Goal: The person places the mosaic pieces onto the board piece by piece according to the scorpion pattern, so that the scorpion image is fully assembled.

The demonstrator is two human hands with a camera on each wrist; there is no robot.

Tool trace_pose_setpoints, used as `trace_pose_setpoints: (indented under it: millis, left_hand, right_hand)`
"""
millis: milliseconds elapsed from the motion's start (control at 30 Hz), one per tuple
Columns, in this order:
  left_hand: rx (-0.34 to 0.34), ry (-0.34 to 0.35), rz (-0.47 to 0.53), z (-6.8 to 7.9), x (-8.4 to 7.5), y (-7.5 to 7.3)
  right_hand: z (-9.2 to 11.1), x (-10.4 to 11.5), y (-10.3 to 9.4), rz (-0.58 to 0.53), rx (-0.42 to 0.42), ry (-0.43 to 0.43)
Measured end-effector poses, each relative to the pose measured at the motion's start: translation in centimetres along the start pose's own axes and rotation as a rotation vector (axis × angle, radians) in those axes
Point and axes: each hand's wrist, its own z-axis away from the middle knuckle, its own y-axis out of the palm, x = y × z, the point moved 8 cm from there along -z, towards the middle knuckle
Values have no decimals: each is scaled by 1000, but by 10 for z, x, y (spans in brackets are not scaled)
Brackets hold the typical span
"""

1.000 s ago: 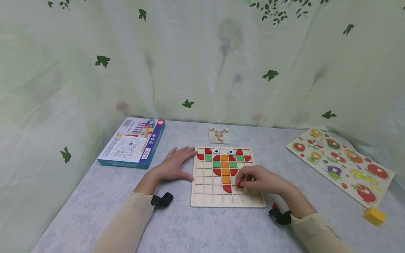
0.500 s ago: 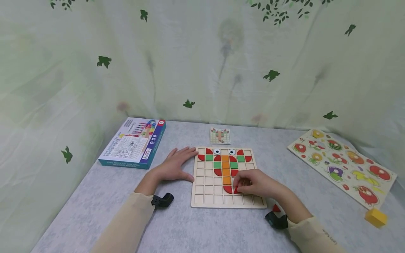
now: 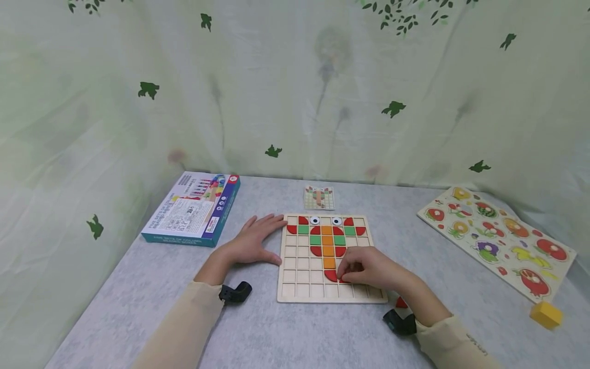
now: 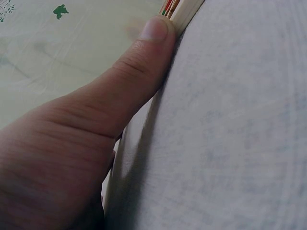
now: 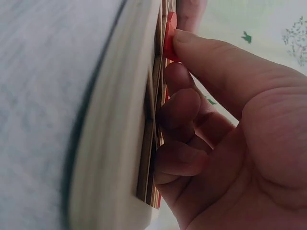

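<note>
A wooden grid board [image 3: 295,292] lies flat on the table, bearing a pattern of red, green and orange pieces with two eye tiles [image 3: 315,221] at its far side. My left hand [image 3: 251,241] rests beside it with fingers spread, the fingertips and thumb at its left edge. Over the lower middle of the grid, my right hand [image 3: 373,266] pinches a small red piece [image 5: 170,40] between thumb and finger, low at the cells. That piece is right of a red quarter-circle piece [image 3: 330,275], under the orange column [image 3: 328,251]. Fingers mostly hide it in the head view.
A small pattern card [image 3: 319,198] lies behind the board. At the left is a flat toy box [image 3: 193,210]. A fruit puzzle board [image 3: 479,236] and a yellow block [image 3: 546,314] are at the right. One red piece [image 3: 401,303] lies by the right wrist.
My right hand has moved slightly left and toward me with the red piece, bringing it beside the red quarter-circle piece. The left hand has stayed at the board's edge.
</note>
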Motion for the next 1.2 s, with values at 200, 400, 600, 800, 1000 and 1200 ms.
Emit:
trace_pose_setpoints:
  millis: [200, 400, 600, 800, 1000, 1200]
  left_hand:
    - [4, -2, -4, 0, 0, 1]
    - [11, -21, -17, -1, 4, 2]
    - [3, -8, -9, -1, 3, 2]
    - [9, -18, -11, -2, 4, 3]
    - [14, -28, 1, -1, 3, 2]
    - [15, -27, 6, -1, 2, 1]
  right_hand:
    - [1, -1, 0, 1, -13, 26]
    - [3, -3, -2, -20, -11, 66]
    - [5, -5, -7, -26, -9, 92]
    - [7, -8, -14, -14, -32, 110]
    - [16, -15, -20, -9, -55, 127]
    - [26, -22, -28, -7, -66, 130]
